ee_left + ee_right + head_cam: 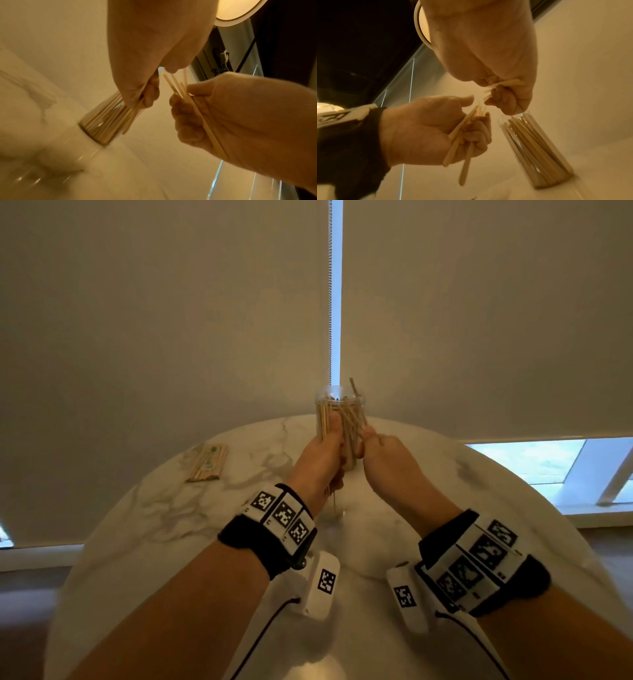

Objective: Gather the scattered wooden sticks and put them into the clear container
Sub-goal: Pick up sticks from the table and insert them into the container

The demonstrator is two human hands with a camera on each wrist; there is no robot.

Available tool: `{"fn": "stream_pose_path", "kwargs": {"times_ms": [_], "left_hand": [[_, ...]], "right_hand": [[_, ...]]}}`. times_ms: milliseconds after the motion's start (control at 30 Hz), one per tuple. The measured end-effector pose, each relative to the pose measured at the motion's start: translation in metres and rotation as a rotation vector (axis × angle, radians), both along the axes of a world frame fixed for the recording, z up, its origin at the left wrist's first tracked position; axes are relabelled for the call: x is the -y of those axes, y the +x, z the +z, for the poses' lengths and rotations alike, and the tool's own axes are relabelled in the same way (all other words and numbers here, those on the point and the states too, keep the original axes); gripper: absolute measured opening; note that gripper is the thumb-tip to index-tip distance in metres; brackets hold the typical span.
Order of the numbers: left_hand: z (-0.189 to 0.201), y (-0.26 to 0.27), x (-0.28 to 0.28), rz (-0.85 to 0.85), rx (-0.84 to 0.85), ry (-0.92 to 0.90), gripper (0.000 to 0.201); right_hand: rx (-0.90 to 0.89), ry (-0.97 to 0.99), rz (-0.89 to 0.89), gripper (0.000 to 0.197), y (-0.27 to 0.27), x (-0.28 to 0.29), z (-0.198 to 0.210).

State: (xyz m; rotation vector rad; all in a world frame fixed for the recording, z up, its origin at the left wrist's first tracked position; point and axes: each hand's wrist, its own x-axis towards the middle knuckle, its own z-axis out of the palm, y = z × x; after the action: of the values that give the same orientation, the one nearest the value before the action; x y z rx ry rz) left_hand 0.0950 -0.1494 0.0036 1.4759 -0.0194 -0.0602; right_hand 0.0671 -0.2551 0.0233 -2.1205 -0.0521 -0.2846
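A clear container (339, 419) stands upright on the marble table (164, 508), packed with wooden sticks; one stick (354, 387) pokes above its rim. Just in front of it my left hand (325, 450) grips a bundle of sticks (462, 135), whose ends hang below the fist (330, 491). My right hand (383, 446) is beside it, almost touching, and pinches a few sticks (173, 84) between thumb and curled fingers. In the right wrist view that hand (503, 97) hovers just above the container's mouth (513, 117). The left wrist view shows the container's base (101, 129) on the table.
A flat packet of wooden sticks (207, 463) lies at the table's far left. The round table's far edge is close behind the container, with a roller blind and its bead chain (330, 302) beyond. A window sill (599, 508) runs at the right.
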Motion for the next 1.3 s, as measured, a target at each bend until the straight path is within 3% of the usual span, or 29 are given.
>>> {"fn": "stream_pose_path", "kwargs": {"times_ms": [67,100,167,233,367,500,600,700,833,933,1000,1100,1167,1300], "left_hand": [[-0.001,0.008,0.000,-0.033,0.047,-0.004,0.085],[-0.001,0.011,0.000,-0.045,0.053,-0.025,0.083],[0.002,0.020,-0.002,-0.013,0.052,-0.072,0.054],[0.006,0.028,-0.005,0.046,0.046,-0.114,0.040],[0.004,0.038,-0.009,0.092,0.047,-0.144,0.041],[-0.002,0.043,-0.001,0.101,0.054,-0.212,0.045],[-0.001,0.045,0.002,0.090,0.077,-0.276,0.045],[0.004,0.044,-0.002,0.095,0.111,-0.349,0.043],[0.020,0.046,-0.014,0.127,0.173,-0.578,0.031],[0.030,0.043,-0.016,0.070,0.196,-0.706,0.031],[0.035,0.041,-0.015,0.009,0.196,-0.654,0.039],[0.043,0.037,-0.022,-0.026,0.269,-0.423,0.049],[0.048,0.031,-0.032,-0.046,0.389,-0.123,0.051],[0.049,0.025,-0.041,-0.130,0.655,0.525,0.065]], "right_hand": [[-0.003,-0.060,0.072,0.042,0.009,-0.008,0.001],[-0.008,-0.093,0.104,0.037,0.011,-0.012,0.001],[0.029,-0.114,0.138,0.032,0.018,-0.020,0.002],[0.094,-0.144,0.187,0.034,0.023,-0.026,0.007],[0.053,-0.275,0.237,0.034,0.034,-0.025,0.009],[0.092,-0.612,0.140,0.030,0.039,-0.025,0.011],[0.113,-0.727,0.050,0.027,0.045,-0.020,0.010],[0.073,-0.736,0.062,0.028,0.042,-0.015,0.012],[-0.095,-0.816,0.133,0.029,0.033,-0.014,0.019],[-0.189,-0.518,0.286,0.025,0.030,-0.012,0.028],[-0.161,-0.359,0.342,0.022,0.028,-0.012,0.032],[-0.083,-0.326,0.365,0.016,0.028,-0.002,0.036],[0.023,-0.345,0.285,0.018,0.032,0.012,0.043],[0.385,0.131,0.046,0.029,0.031,0.039,0.069]]}}
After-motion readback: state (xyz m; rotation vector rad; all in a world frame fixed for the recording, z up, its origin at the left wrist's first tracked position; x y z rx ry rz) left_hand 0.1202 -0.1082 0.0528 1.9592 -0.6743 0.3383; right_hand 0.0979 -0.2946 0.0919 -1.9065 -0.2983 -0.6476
